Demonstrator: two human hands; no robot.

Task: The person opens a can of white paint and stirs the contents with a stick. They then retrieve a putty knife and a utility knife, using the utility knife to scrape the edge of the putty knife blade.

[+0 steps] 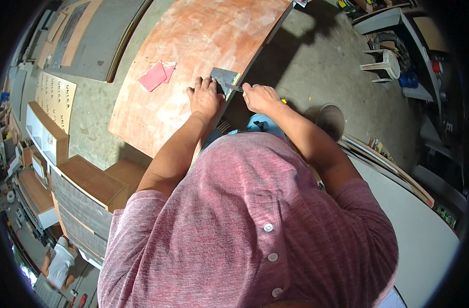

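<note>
A flat dark grey plate (221,76) lies at the right edge of the wooden board, with a smear of pale yellow paste at its right end. My left hand (205,96) rests on the board and the plate's near left part, fingers spread and pointing forward. In my closed right hand (262,97), just off the board's edge, is a putty knife (235,88). Its thin metal blade points left over the plate, and its handle is mostly hidden by my fingers. Two pink sandpaper pieces (153,77) overlap on the board, left of my left hand.
The reddish wooden board (193,36), streaked with whitish patches, stretches away ahead. Beyond its right side are a white plastic stool (383,65) and a round bin (330,121). Wooden cabinets (90,177) stand at left. Another person (61,262) is at the far lower left.
</note>
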